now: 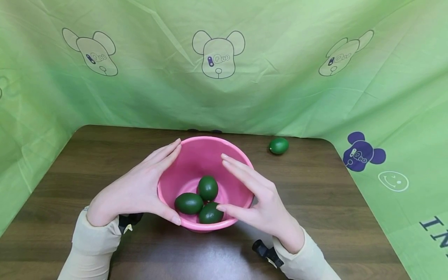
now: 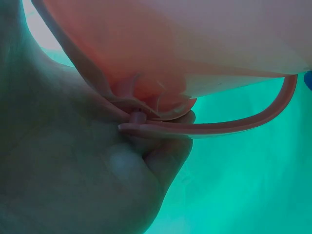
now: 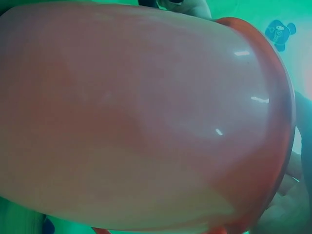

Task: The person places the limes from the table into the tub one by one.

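Observation:
A pink bucket [image 1: 224,146] faces me with its mouth, three dark green lime-like fruits lying inside: one at the back [image 1: 208,187], one at the left [image 1: 189,203], one at the front [image 1: 210,214]. My left hand [image 1: 141,186] holds the bucket's left side, fingers along the rim and thumb at its front edge. In the left wrist view that hand lies against the bucket's pink handle [image 2: 219,127] where it joins the wall. Fairly straight, the fingers of my right hand [image 1: 260,198] reach over the right rim; the thumb overlaps the front fruit.
Another green lime-like fruit [image 1: 279,146] lies near the back right edge of the brown wooden table [image 1: 315,194]. Green printed cloth [image 1: 217,101] rises behind the table and along both sides. Dark cameras are strapped at my wrists, below the cuffs.

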{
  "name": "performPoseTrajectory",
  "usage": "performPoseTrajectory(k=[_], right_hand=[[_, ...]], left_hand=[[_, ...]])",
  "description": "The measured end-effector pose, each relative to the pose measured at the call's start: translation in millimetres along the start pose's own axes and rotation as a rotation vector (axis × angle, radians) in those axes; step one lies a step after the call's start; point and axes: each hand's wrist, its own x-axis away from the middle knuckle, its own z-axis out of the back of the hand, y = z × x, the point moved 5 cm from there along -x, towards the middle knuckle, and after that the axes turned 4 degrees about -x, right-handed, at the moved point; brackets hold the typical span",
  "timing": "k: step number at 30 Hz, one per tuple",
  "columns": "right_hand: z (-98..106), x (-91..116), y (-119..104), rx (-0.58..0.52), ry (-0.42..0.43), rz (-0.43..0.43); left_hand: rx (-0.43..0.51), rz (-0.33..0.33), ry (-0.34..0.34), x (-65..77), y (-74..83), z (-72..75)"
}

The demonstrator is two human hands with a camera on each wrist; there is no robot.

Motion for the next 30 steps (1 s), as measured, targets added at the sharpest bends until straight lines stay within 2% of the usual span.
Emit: performPoseTrajectory(k=[30], right_hand=[[27,1,8,0.09,0.077,-0.076]], left_hand=[[0.002,-0.004,0.006,0.7,0.5,-0.5]])
